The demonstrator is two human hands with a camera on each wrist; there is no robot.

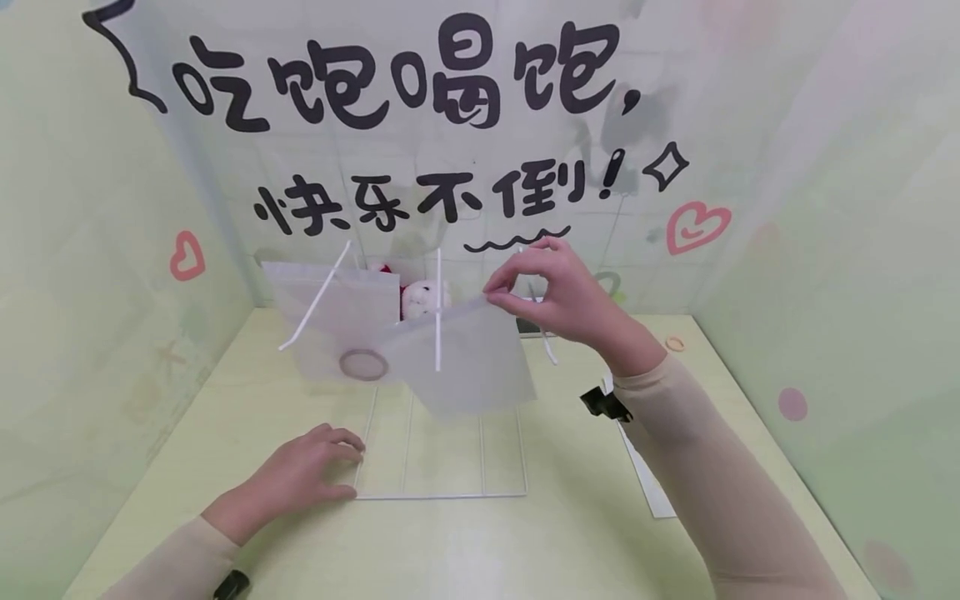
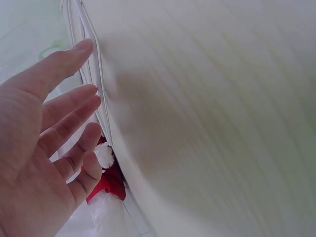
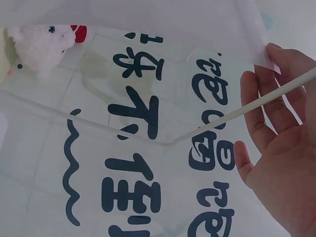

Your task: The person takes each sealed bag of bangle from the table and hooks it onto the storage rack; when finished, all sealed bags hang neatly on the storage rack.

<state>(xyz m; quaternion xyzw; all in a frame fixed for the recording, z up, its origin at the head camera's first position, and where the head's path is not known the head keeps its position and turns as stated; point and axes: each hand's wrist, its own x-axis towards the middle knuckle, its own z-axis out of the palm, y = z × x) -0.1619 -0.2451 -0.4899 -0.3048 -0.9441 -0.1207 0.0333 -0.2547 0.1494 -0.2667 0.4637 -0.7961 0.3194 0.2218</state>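
Observation:
My right hand [image 1: 558,287] pinches the top corner of a frosted translucent plastic bag [image 1: 465,367], which hangs tilted at the middle of a white wire rack [image 1: 442,497]. In the right wrist view, the fingertips hold the edge of the bag [image 3: 148,12], and a white rack prong [image 3: 242,111] crosses in front of the hand. A second frosted bag [image 1: 315,312] hangs at the rack's left prong. My left hand [image 1: 300,475] rests at the left side of the rack's base, fingers loosely extended, thumb by the front corner.
A white plush toy [image 1: 423,300] with red parts stands behind the bags. A faint oval ring [image 1: 363,364] shows at the left bag. An orange ring [image 1: 675,342] lies at the back right, and a white strip [image 1: 648,475] lies under the right forearm. Walls enclose the table.

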